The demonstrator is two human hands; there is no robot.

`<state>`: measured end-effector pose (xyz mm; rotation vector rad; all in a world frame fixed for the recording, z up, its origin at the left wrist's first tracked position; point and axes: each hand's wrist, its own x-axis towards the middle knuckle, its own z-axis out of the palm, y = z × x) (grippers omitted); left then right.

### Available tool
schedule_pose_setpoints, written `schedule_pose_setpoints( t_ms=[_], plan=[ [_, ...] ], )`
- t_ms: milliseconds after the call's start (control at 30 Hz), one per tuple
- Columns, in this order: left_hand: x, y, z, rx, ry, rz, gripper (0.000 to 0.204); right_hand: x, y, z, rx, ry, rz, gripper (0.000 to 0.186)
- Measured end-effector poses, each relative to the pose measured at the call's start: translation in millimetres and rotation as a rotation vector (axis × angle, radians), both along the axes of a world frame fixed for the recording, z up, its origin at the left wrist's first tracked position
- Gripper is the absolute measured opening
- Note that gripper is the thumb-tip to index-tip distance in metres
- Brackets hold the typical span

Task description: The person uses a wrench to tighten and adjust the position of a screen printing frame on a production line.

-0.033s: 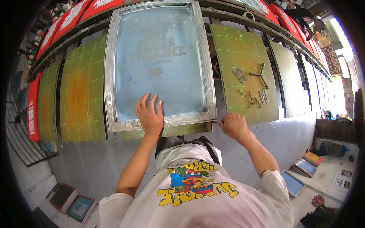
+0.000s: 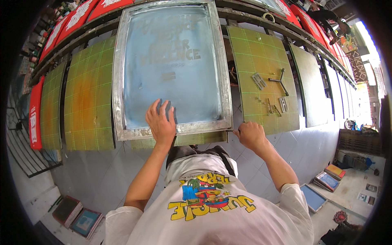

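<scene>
A silk-screen frame (image 2: 225,98), a worn metal rim around blue-coated mesh with lettering, lies over a board in front of me. My left hand (image 2: 161,122) rests across its near rim, fingers apart and reaching over the mesh. Just off the frame's near right corner, my right hand (image 2: 250,135) is closed, its thumb pointing toward that corner. Whatever may be inside its fingers is hidden. To the right, a green gridded board (image 2: 261,53) carries a T-shaped wrench (image 2: 281,82), two slotted metal brackets (image 2: 258,81) and several small bolts (image 2: 270,107).
More gridded boards (image 2: 87,98) stand in a row to the left, and grey boards (image 2: 310,85) to the right. Red printed shirts (image 2: 67,28) lie on boards along the far side. A tape roll (image 2: 268,16) sits on the far rail. Other screens (image 2: 313,197) lie below.
</scene>
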<state>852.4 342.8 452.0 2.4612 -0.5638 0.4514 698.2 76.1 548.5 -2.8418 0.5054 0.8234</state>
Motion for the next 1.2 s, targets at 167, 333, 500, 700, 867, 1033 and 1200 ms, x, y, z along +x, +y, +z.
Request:
schedule_pose_setpoints(
  t_ms=[167,333,500,700,867,1033,1200],
  plan=[
    [3.9,0.7,2.0,0.027,-0.041,0.039,0.038,-6.2,24.7,-20.6,-0.208,-0.045,0.14,0.019],
    [12.2,-1.4,1.1,0.024,-0.042,0.072,0.042,29.8,73.4,-18.3,-0.283,-0.021,0.099,0.012],
    [5.4,6.4,5.7,-0.139,-0.02,-0.02,0.039,3.9,66.8,-4.6,-0.315,-0.064,-0.026,0.015],
    [39.9,88.1,34.9,-0.399,0.12,-0.148,0.02,-17.7,160.2,26.2,0.101,-0.296,-0.389,0.032],
    [138.0,162.6,37.9,-0.207,0.098,-0.394,0.045,42.9,276.1,1.7,0.559,-0.311,-0.257,0.03],
    [153.8,180.9,14.5,0.071,-0.059,-0.727,0.079,103.8,337.3,-27.3,0.392,-0.379,-0.082,0.026],
    [139.1,168.2,10.1,0.066,-0.019,-0.87,0.084,121.1,356.4,-37.8,0.264,-0.431,-0.048,0.028]
  ],
)
